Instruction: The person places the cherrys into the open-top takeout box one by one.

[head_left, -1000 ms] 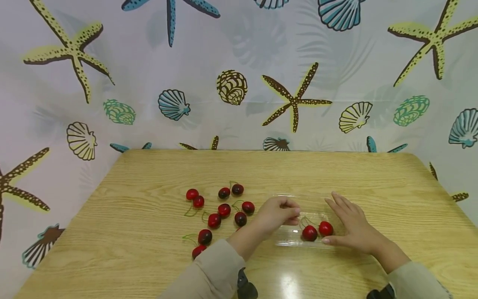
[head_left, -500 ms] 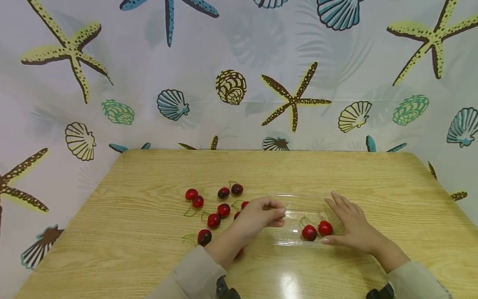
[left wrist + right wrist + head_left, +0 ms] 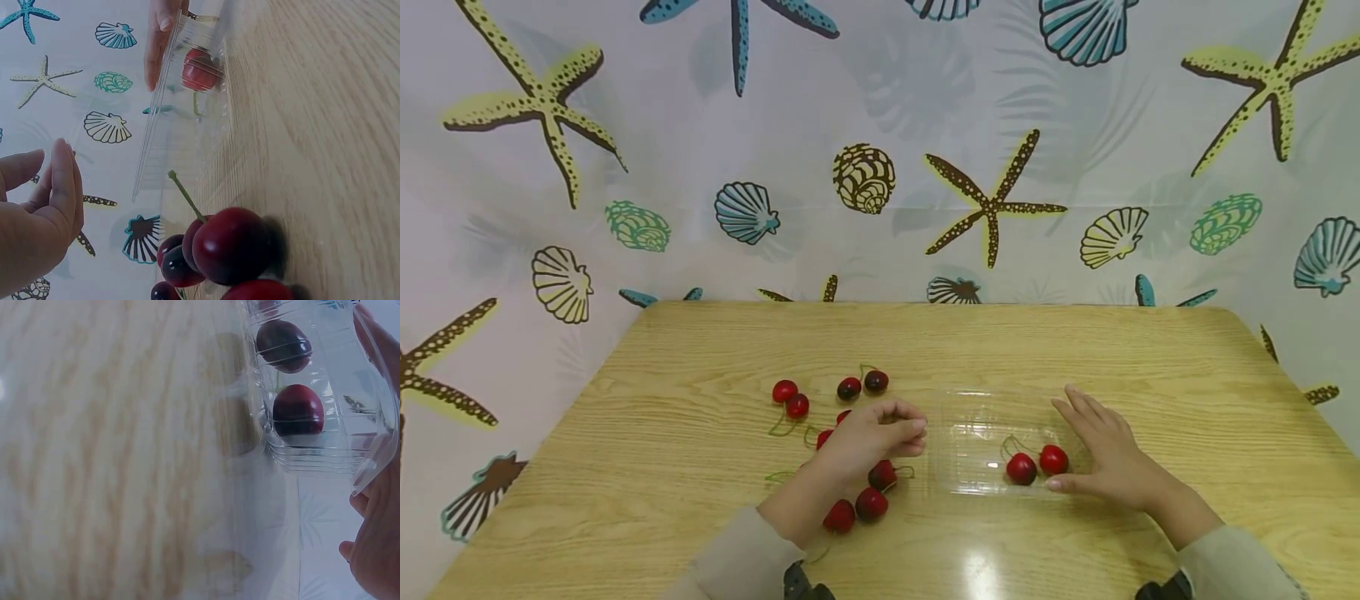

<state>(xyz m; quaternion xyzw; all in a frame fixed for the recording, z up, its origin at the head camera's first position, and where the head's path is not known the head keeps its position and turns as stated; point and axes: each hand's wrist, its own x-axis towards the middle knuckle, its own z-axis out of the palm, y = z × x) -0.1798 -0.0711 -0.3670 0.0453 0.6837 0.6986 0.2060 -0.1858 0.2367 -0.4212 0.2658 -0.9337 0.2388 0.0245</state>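
A clear plastic container (image 3: 967,479) lies on the table with two red cherries (image 3: 1037,463) in its right part, green stems up. Around the container's right end my right hand (image 3: 1105,454) is spread, fingers and thumb extended at its edges; the right wrist view shows the hand (image 3: 381,544) beside the rim. Left of the container, my left hand (image 3: 872,437) hovers over loose cherries, hiding some of them. Its fingers (image 3: 64,181) are loosely bent and hold nothing in the left wrist view, where a dark cherry (image 3: 231,245) with a stem sits close by.
Several more cherries lie in pairs left of the container, including a far pair (image 3: 862,385), a left pair (image 3: 792,399) and a near pair (image 3: 855,511). The wood-grain table (image 3: 700,350) ends at a curtain (image 3: 805,108) printed with starfish and shells.
My left hand has moved left, from over the container to over the loose cherries, uncovering the container's left side. The right hand and the two cherries inside stay in place.
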